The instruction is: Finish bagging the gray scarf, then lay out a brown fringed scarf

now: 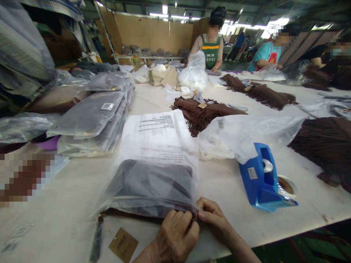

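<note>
A dark pouch lies inside a translucent plastic bag in front of me, its near edge at the bag's open mouth. A dark tassel and a brown cardboard tag hang out at its near left. My left hand is closed, fingers curled over the pouch's near right edge beside a small metal ring. Just right of it, my right hand pinches the bag's near right corner. Fingertips of both hands are partly hidden. Printed white paper lies at the bag's far end.
Bagged flat goods are stacked at the left. A blue tape dispenser stands right, with a tape roll behind it. An empty-looking plastic bag and brown fringed goods lie beyond. A co-worker stands across the table.
</note>
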Available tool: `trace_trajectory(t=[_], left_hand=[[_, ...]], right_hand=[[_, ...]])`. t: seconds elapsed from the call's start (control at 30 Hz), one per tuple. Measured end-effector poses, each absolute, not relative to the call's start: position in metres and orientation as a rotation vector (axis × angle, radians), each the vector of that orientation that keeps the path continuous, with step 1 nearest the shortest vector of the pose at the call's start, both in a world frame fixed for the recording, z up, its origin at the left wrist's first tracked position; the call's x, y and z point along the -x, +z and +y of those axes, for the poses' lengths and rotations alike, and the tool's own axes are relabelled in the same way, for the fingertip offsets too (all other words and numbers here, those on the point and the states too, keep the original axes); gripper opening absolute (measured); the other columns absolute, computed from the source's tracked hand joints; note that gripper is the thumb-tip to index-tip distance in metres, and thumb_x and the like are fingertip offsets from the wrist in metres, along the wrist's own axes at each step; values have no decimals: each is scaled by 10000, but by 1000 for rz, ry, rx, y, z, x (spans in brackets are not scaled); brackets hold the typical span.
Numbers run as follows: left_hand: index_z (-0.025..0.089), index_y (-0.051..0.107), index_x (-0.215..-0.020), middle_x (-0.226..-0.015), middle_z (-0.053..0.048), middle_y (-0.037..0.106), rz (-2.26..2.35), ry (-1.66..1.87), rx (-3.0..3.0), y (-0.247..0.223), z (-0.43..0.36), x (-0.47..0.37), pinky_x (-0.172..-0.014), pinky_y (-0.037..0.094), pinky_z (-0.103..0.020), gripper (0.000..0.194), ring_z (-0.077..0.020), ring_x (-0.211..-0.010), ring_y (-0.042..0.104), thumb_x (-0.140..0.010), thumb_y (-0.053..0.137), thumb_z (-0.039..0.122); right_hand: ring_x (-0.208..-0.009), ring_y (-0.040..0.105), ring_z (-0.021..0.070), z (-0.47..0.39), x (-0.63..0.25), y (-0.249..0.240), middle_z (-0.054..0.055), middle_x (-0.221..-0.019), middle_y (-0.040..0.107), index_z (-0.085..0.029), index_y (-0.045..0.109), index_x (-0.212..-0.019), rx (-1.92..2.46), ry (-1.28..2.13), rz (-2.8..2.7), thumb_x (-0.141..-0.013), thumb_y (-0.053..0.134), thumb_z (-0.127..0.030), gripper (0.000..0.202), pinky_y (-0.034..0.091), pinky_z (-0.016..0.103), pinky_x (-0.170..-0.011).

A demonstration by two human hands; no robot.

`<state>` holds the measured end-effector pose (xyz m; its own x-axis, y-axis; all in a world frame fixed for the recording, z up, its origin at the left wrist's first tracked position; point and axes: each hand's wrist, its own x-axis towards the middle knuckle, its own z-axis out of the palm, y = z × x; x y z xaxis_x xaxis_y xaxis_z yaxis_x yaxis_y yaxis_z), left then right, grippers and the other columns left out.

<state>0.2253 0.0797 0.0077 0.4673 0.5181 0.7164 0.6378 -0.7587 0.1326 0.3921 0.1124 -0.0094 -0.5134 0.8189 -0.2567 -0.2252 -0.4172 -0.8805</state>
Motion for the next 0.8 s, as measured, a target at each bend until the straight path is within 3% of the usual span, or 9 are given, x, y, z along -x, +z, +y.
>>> trace_trajectory(t=[0.2, 0.53, 0.67, 0.8], left_hand=[[89, 628, -965, -859, -141, 635, -863, -915, 2579, 13, 83, -228, -530, 434, -326, 281, -192, -635, 576, -849, 372, 85], [48, 603, -913, -791, -159, 635, -933, -715, 2570, 17, 87, -230, -469, 407, -312, 322, -192, -560, 556, -841, 289, 51], [28, 601, -945, -888, -186, 639, -1004, -646, 2559, 12, 87, -234, -506, 401, -325, 369, -194, -592, 541, -832, 249, 31], [87, 607, -914, -870, -127, 635, -1067, -605, 2590, 6, 90, -240, -480, 357, -341, 339, -182, -547, 488, -843, 277, 58]], right_hand=[[-539, 351, 94, 115, -389, -14, -52, -546, 436, -185, 488, -602, 962, 1889, -1017, -659, 651, -420, 291, 278, 231, -537], [-540, 482, 120, 101, -386, -7, -40, -563, 515, -198, 508, -666, 1220, 1534, -1065, -827, 532, -441, 292, 391, 242, -550], [-554, 472, 108, 93, -383, -9, -41, -597, 480, -201, 515, -693, 1276, 1256, -1268, -880, 469, -403, 278, 409, 220, -552], [-564, 468, 95, 88, -383, -10, -38, -640, 462, -206, 526, -746, 1251, 911, -1559, -907, 420, -281, 207, 411, 188, -542]])
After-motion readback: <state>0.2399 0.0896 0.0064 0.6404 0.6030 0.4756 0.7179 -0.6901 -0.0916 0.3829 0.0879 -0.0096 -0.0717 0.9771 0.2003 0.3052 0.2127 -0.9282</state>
